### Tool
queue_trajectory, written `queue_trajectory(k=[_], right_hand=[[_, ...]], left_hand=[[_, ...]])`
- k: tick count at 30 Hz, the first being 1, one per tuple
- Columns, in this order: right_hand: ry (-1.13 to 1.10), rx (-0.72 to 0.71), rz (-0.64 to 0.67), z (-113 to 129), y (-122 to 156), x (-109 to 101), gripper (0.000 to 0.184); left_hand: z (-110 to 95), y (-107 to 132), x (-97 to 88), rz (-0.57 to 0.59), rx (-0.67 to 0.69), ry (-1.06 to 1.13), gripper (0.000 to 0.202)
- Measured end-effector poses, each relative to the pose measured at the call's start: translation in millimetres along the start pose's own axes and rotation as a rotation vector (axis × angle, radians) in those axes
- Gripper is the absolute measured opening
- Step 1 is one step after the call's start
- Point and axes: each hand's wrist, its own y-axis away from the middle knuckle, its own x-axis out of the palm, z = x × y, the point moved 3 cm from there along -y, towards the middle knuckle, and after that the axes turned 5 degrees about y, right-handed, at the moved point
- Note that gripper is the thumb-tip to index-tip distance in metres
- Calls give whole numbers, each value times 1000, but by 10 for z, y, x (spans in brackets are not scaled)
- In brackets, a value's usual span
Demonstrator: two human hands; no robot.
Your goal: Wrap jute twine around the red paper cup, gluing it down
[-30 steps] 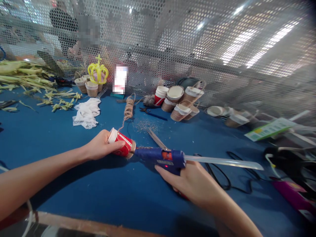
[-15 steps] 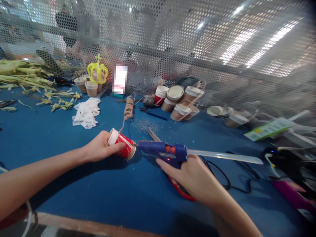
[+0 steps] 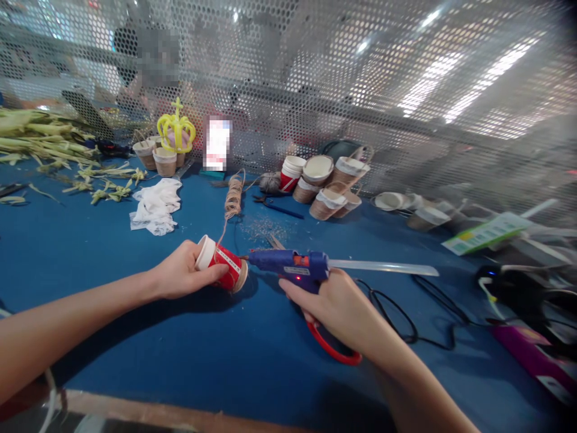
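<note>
One red paper cup (image 3: 234,276) is sitting tilted just left of the frame's centre, where the left hand (image 3: 183,273) is grasping its side with bent fingers. The right hand (image 3: 336,304) is clasping a blue glue gun (image 3: 288,263) near the centre, its nozzle pointing at the cup's twine-wrapped base. Red-handled scissors (image 3: 347,360) are lying beneath that hand on the blue desk (image 3: 180,361); above the cup, a twine bundle (image 3: 233,198) is trailing a strand down to it.
</note>
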Motion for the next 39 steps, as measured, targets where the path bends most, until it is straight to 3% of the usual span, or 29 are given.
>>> queue_trajectory(k=[8, 18, 28, 34, 39], right_hand=[[50, 8, -16, 8, 42, -49, 25], [80, -7, -15, 15, 42, -16, 34], [41, -2, 3, 69, 76, -89, 13], [17, 55, 62, -7, 106, -79, 25], [-110, -59, 95, -43, 68, -149, 34]], left_hand=[[72, -6, -8, 10, 20, -63, 28], [10, 11, 0, 15, 68, -126, 29], [74, 1, -3, 10, 32, -75, 31], [46, -10, -12, 5, -3, 14, 28], [87, -18, -5, -22, -41, 166, 25]])
